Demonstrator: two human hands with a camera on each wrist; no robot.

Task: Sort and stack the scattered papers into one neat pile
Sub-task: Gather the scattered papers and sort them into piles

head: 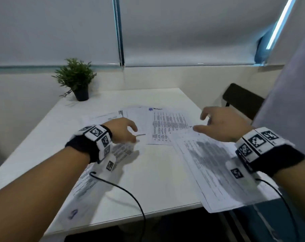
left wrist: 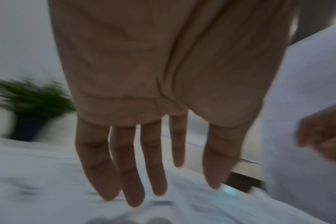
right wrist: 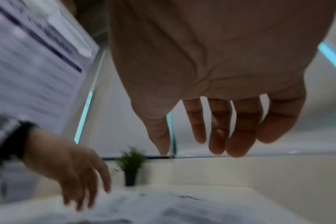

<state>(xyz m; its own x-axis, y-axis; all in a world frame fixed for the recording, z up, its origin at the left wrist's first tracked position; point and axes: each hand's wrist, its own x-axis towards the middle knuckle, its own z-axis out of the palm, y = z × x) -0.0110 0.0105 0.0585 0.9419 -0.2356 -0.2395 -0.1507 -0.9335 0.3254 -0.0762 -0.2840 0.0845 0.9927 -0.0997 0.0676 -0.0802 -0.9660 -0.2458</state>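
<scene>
Two bare hands over a white table (head: 148, 172), each wrist in a black band with white marker blocks. Left hand (head: 121, 129) palm down above the left side of the paper spread, fingers straight and slightly spread in the left wrist view (left wrist: 159, 84), gripping nothing. Right hand (head: 221, 124) above the right side, fingers loosely bent and parted in the right wrist view (right wrist: 211, 68), holding nothing; contact with the sheets impossible to tell.

Printed papers (head: 167, 126) scattered loose across the table, not in one pile: at least four separate sheets, several overlapping at the far centre, exact count unclear through blur. One large sheet (head: 218, 173) under the right wrist, tilted, its near corner overhanging the table's front edge. One sheet (head: 83, 187) under the left forearm, near the front left edge.

One small potted plant (head: 76, 79) in a dark pot at the far left corner. One dark chair back (head: 242, 100) beyond the table's right side. Two black cables (head: 130, 194), one trailing from each wrist band.
</scene>
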